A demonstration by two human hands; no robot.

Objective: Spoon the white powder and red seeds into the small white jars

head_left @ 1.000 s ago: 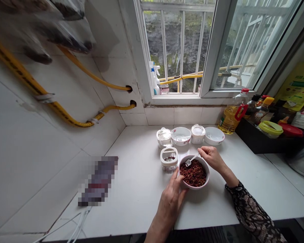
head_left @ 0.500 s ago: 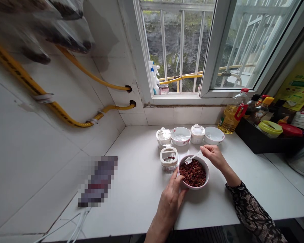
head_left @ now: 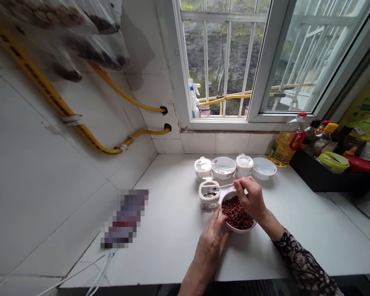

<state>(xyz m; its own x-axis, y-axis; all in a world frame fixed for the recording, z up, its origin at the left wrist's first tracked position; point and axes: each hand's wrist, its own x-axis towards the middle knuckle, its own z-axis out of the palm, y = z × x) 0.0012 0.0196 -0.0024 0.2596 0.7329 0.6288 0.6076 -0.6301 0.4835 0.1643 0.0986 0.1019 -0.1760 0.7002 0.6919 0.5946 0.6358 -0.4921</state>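
A white bowl (head_left: 255,225) filled with dark red peppercorns (head_left: 238,213) rests on the white counter. Against its left side my left hand (head_left: 212,234) is closed, thumb and fingers gripping the rim and wall. My right hand (head_left: 252,198) pinches the handle of a small white spoon (head_left: 228,186) above the bowl's far edge. The spoon's head reaches over a clear jar (head_left: 209,201) with an open top and white rim, which holds a few dark peppercorns. The jar's clear lid (head_left: 207,170) stands tipped back behind it.
Behind stand a lidded white jar (head_left: 244,165), another white jar (head_left: 200,165), a white bowl (head_left: 223,176) and a second white bowl (head_left: 264,169). An oil bottle (head_left: 284,144) and a black box (head_left: 308,174) of condiments are at the right. Cables (head_left: 102,271) lie at the left.
My right hand has moved left across the bowl, carrying the spoon from over the peppercorns to over the open jar. My left hand still grips the bowl. The view has shifted slightly.
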